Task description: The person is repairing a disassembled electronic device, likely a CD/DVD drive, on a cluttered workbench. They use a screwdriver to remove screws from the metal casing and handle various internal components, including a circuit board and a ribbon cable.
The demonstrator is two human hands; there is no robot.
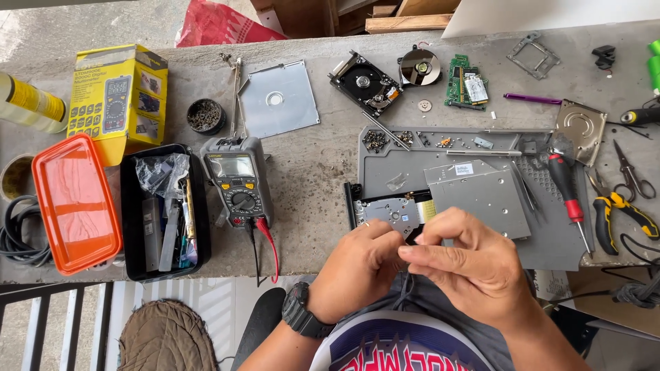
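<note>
My left hand (361, 264), with a black watch on its wrist, and my right hand (471, 264) meet fingertip to fingertip just in front of a grey slim optical drive (481, 196). Both pinch a small thin dark part (405, 285) that hangs between them. Most of it is hidden by the fingers. The drive lies on a grey work mat (440, 148) with its front mechanism (388, 209) exposed right behind my left fingers.
A multimeter (237, 182) with red and black leads stands left of the mat. A red-handled screwdriver (567, 189), yellow pliers (619, 213) and scissors (629, 172) lie to the right. An opened hard drive (364, 84), a circuit board (467, 82), a black tool box (161, 209) and an orange lid (72, 203) are also on the table.
</note>
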